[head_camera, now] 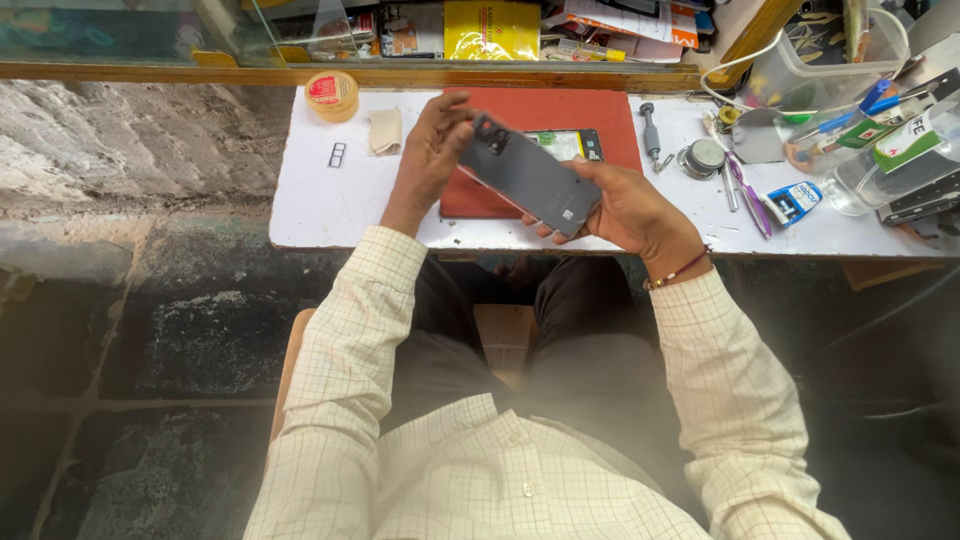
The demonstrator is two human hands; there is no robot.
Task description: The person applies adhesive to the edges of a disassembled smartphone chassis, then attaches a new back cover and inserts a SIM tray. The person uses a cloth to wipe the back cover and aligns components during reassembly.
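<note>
A dark grey, flat rectangular smartphone back panel with a camera cluster at its upper corner (528, 176) is held tilted in the air, just above the red rectangular work mat (560, 115) that lies on the white table (320, 200). The left hand (432, 150) has its fingers (455, 115) curled over the top corner by the camera cluster, pressing there; the right hand (630, 210) cradles the lower end, fingers wrapped under and around its edge. Both hands are clenched on the panel.

Under it, on the mat, lies an opened phone body with a green board and exposed insides (570, 143). I judge the main risk to be a slip: the panel is gripped only at its two ends, and hard pressure at the corner could bend or crack it, or drop it onto the exposed parts below.

Near the right hand lie a grey-handled screwdriver (650, 130), a small round metal tin (706, 156), purple-handled tweezers (745, 190) and a small blue-and-white tube (793, 200); a sweeping elbow could knock these off. To the left, well apart, sit a roll of tan tape (332, 95) and a folded beige cloth (385, 130).
</note>
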